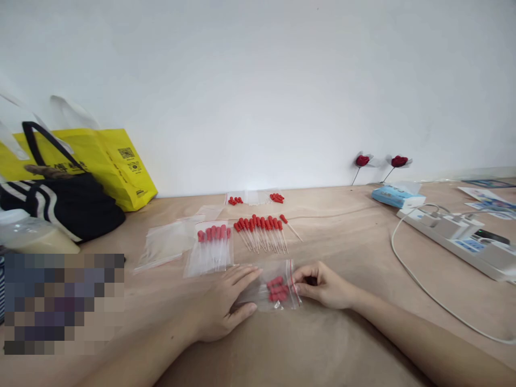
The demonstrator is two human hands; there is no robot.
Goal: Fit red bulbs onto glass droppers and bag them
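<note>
A clear zip bag (261, 301) lies on the table in front of me, holding several red-tipped sticks (278, 290) with their red ends toward the zip. My left hand (226, 301) rests on the bag's left part, fingers stretched out and thumb apart. At the other end, my right hand (318, 285) pinches the bag's red-lined zip edge between thumb and fingers. Just beyond, a row of loose red-tipped sticks (262, 231) lies side by side. Left of that row sits another filled zip bag (213, 252), next to a flat clear bag (165, 244).
More bagged red-tipped sticks (277, 198) lie near the wall. At left are a yellow bag (121, 172), a black bag (64, 207) and a bottle (40, 236). To the right stand a tissue pack (397, 196), a power strip (451, 242) with a white cable, and two red flowers (399, 161).
</note>
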